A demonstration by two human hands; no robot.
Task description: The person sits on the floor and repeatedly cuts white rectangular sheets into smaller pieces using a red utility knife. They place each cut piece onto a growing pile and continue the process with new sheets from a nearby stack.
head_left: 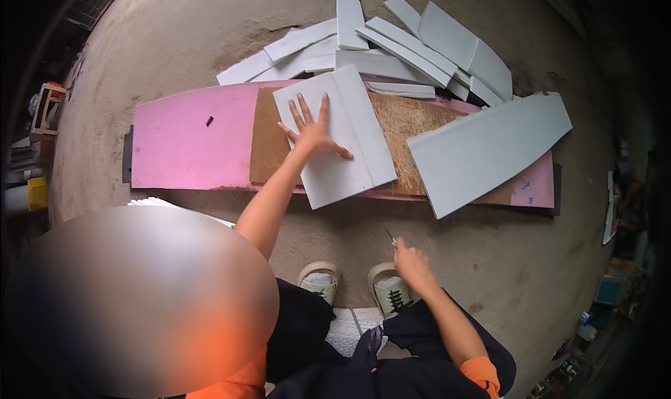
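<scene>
Head view: left hand [314, 137] spread flat on white panel [344, 180] over brown board [265, 139]; right hand [412, 262] grips small knife [392, 239], nearer. Apparently steadying step; cutting would need firm left palm.

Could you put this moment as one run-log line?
left hand: spread flat on white panel | right hand: gripping thin-bladed tool, clear of panel | beneath panel: brown board, pink board

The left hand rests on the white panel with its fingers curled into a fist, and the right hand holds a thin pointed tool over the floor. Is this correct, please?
Not quite: the left hand is not in a fist. The head view shows it resting on the white panel with its fingers spread apart. The right hand does hold a thin pointed tool over the floor.
</scene>
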